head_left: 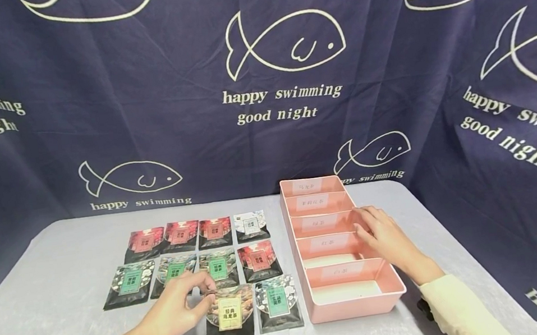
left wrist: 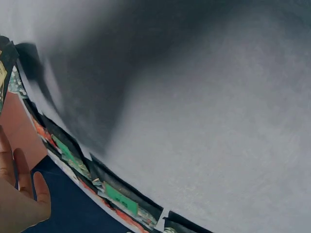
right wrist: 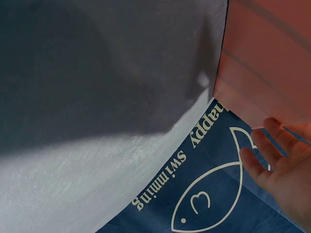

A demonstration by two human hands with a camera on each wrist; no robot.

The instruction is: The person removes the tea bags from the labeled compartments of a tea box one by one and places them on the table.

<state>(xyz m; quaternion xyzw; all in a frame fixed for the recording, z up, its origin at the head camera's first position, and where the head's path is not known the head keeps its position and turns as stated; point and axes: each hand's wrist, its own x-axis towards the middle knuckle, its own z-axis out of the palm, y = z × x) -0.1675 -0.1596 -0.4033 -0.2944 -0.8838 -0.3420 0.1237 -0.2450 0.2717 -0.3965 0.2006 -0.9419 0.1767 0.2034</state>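
Observation:
My left hand [head_left: 182, 306] pinches the upper left corner of a yellow-labelled tea packet [head_left: 230, 315] between thumb and forefinger. The left wrist view shows that tea packet [left wrist: 6, 73] at its left edge, fingers [left wrist: 22, 170] below it. To its right lies a green-labelled packet [head_left: 278, 305]. My right hand [head_left: 384, 234] rests on the right rim of a long pink divided box [head_left: 312, 303], thumb and fingertips over the edge. In the right wrist view, loosely extended fingers [right wrist: 267, 145] lie by the box's outer wall [right wrist: 272, 63].
Behind the left hand lie two rows of packets: red-labelled ones [head_left: 181, 235] and a white one [head_left: 252, 225] at the back, green ones [head_left: 131, 282] and another red one [head_left: 259, 260] in front. Labels [head_left: 340, 272] mark the box's compartments. A dark fish-print cloth [head_left: 190, 115] hangs behind the table.

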